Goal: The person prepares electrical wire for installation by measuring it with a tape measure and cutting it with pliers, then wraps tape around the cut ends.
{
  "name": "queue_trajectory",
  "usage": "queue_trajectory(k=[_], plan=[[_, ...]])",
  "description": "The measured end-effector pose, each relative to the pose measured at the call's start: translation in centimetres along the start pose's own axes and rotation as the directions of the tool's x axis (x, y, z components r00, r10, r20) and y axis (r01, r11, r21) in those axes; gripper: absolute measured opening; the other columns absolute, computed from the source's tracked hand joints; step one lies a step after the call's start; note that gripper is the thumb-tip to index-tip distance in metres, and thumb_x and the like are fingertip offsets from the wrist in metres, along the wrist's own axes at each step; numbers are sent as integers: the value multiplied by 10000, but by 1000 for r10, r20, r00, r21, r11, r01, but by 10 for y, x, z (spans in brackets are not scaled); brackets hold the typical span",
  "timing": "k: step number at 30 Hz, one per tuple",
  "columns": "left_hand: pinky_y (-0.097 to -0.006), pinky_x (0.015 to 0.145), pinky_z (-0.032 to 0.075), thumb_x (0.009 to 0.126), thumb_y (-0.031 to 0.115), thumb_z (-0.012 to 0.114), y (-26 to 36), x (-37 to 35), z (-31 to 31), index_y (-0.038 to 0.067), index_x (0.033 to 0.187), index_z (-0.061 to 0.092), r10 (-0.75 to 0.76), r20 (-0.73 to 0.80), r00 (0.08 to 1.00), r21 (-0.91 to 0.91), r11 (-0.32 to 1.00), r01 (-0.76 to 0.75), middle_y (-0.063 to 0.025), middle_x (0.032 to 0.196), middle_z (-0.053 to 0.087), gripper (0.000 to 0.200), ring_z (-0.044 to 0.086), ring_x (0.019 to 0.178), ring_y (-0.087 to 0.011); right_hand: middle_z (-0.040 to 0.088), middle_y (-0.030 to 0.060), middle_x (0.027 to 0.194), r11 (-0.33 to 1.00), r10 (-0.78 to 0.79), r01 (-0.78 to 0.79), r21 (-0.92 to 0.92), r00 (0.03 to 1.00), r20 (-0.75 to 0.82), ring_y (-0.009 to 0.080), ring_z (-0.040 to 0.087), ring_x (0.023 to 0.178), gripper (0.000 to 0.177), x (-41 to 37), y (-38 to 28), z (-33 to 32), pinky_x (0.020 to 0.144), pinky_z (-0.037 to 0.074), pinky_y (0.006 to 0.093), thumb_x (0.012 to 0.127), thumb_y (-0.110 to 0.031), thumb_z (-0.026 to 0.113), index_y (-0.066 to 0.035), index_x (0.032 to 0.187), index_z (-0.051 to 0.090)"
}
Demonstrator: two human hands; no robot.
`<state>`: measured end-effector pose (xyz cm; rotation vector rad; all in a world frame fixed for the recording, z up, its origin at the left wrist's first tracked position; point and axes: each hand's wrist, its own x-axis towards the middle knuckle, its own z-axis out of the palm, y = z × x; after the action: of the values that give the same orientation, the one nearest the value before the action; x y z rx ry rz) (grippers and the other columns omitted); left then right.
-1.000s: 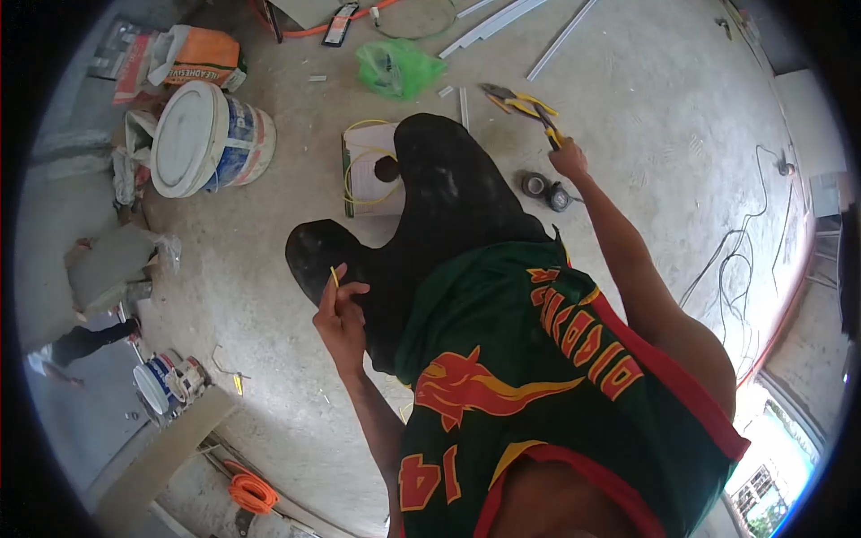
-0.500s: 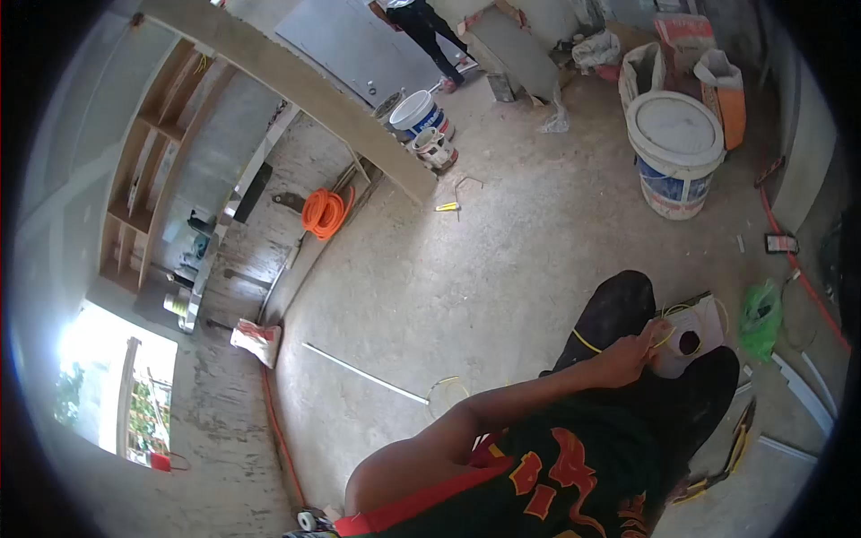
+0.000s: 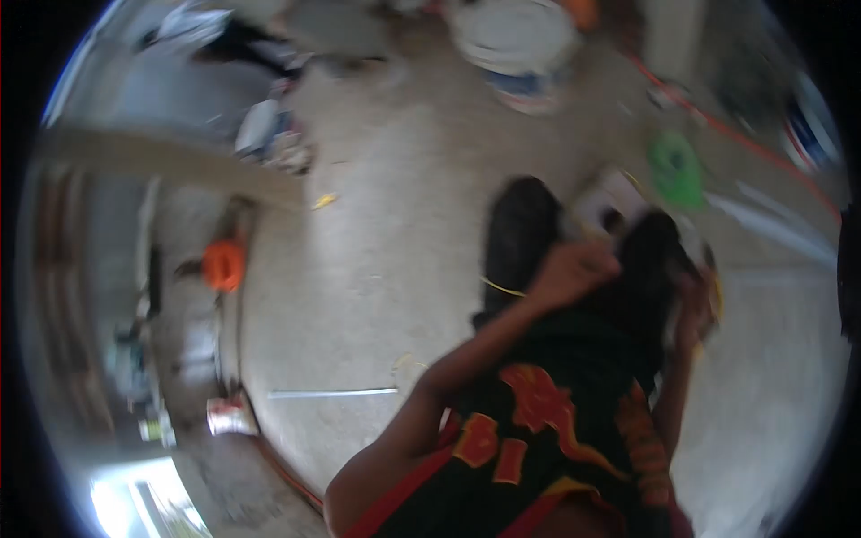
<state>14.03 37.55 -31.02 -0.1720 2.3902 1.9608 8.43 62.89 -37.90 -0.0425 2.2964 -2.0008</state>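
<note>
My left hand [image 3: 578,272] is closed above my lap, its fingers blurred. A thin yellow wire [image 3: 502,287] crosses my thigh and reaches that hand. To the right, beside my knee, my right hand [image 3: 692,309] is wrapped round a tool with yellow handles [image 3: 717,294], smeared by motion. Between my knees lies a whitish box or plate [image 3: 614,199] with a dark round hole, and a bit of yellow wire runs along its upper edge.
A green plastic bag [image 3: 676,170] and pale strips [image 3: 771,224] lie right of my knees. A lidded bucket [image 3: 516,40] stands ahead. Further left are an orange coil [image 3: 224,265], a white strip [image 3: 332,393] and a person [image 3: 238,40] in dark trousers.
The view has swung right and down. My right hand has come into sight, on the yellow-handled tool. My left hand has drawn back from the holed plate.
</note>
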Motion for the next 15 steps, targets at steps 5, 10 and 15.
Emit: queue_trajectory(k=[5, 10, 15], plan=[[-198, 595, 419, 775, 227, 776, 13, -5, -8, -93, 1241, 514, -71, -41, 997, -236, 970, 60, -106, 1033, 680, 622, 506, 683, -34, 488, 88, 1112, 849, -323, 105, 518, 879, 350, 164, 482, 1095, 329, 2, -56, 64, 975, 349, 307, 885, -49, 616, -56, 1121, 386], [-157, 591, 373, 792, 212, 768, 30, -20, -30, -61, 1286, 483, -88, -86, 992, -85, 993, 81, -111, 1093, 649, 633, 471, 698, -14, 508, 104, 1105, 872, -385, 154, 464, 801, 459, 168, 490, 1087, 297, -1, -72, 87, 975, 352, 316, 886, -34, 602, -63, 1066, 368], [-188, 553, 380, 779, 194, 768, 32, -28, -37, -4, 1222, 584, -34, -253, 967, -4, 999, 34, -75, 1070, 669, 519, 444, 621, -14, 517, 127, 1074, 914, -388, 250, 321, 775, 500, 201, 521, 1039, 288, -6, -71, 91, 927, 402, 338, 867, -28, 616, -51, 1051, 395]])
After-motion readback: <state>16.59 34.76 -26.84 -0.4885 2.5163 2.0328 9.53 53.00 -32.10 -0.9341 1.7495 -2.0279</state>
